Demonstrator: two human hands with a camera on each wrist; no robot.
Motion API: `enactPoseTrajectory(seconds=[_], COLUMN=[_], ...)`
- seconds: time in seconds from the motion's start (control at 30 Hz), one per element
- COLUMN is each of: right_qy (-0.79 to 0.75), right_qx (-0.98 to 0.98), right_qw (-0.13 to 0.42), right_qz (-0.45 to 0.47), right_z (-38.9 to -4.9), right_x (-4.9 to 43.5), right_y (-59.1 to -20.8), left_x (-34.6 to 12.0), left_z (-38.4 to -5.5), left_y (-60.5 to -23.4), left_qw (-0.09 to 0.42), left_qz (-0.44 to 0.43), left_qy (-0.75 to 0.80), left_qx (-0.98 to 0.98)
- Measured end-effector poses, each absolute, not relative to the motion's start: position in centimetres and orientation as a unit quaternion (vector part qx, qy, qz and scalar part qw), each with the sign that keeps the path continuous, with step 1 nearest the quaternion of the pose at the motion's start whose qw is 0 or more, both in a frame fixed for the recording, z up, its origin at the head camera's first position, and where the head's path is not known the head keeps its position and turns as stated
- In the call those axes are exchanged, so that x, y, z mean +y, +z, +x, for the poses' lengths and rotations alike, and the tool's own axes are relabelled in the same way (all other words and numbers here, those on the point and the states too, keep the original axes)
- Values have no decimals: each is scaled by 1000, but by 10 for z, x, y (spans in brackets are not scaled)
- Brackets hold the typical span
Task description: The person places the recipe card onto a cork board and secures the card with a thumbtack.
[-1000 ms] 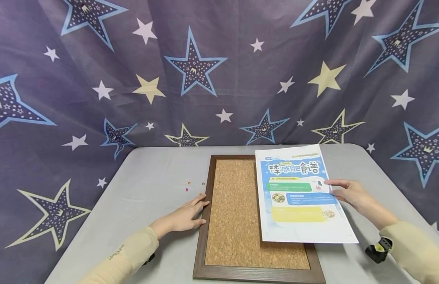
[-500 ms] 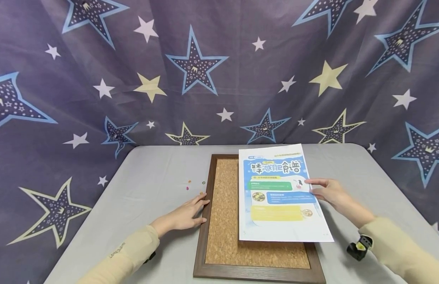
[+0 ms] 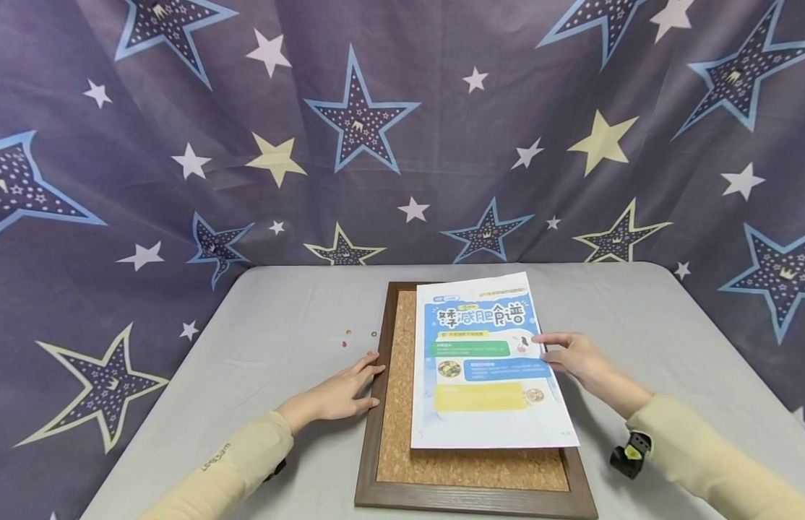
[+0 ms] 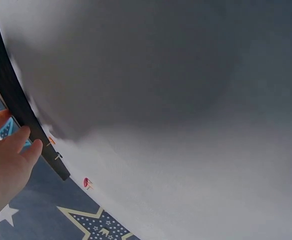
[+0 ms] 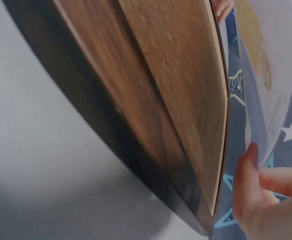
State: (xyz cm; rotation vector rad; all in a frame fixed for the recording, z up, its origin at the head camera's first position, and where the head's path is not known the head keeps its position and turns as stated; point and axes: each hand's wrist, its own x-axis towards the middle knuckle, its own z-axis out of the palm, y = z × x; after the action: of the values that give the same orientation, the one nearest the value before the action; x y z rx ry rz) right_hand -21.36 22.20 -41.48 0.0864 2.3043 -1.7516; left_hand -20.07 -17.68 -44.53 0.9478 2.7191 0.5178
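Note:
A framed corkboard (image 3: 396,404) with a dark brown wooden rim lies on the table. Above it, my right hand (image 3: 587,365) pinches the right edge of a printed paper sheet (image 3: 483,426), thumb on one side and fingers on the other. Blue, green and yellow panels fill the sheet, which covers much of the cork. In the right wrist view, a gap separates the sheet (image 5: 266,110) from the cork (image 5: 186,85). My left hand (image 3: 334,393) rests its outstretched fingers against the board's left rim; the left wrist view shows these fingertips (image 4: 23,132) at the dark side of the frame.
Several small pushpins, including a pink one (image 3: 344,344), lie on the grey tablecloth (image 3: 272,318) left of the board, just beyond my left fingertips. A star-patterned curtain (image 3: 402,144) hangs behind the table. A dark strapped device (image 3: 630,458) is on my right wrist.
My right hand has carried the sheet leftward from the board's right side to over its middle, and the sheet now sits lower. My left hand has stayed at the left rim.

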Motion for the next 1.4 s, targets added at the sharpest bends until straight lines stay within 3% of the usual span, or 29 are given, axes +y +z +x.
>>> enactPoseTrajectory(seconds=[0.43,0.8,1.4], right_qy=[-605,-605,-585], right_qx=[783,783,801], right_qw=[130,128,123], right_qz=[64,59,32], right_z=[-222,-209,-204], right_x=[215,201,197], right_y=[-447,-431,-437], left_x=[-176,-177,-176], left_z=[-202,-202,-202], left_y=[-446,-446,-445], left_qw=[99,102,105], left_qz=[329,327,322], left_qy=[174,173,171], left_qx=[923,923,925])
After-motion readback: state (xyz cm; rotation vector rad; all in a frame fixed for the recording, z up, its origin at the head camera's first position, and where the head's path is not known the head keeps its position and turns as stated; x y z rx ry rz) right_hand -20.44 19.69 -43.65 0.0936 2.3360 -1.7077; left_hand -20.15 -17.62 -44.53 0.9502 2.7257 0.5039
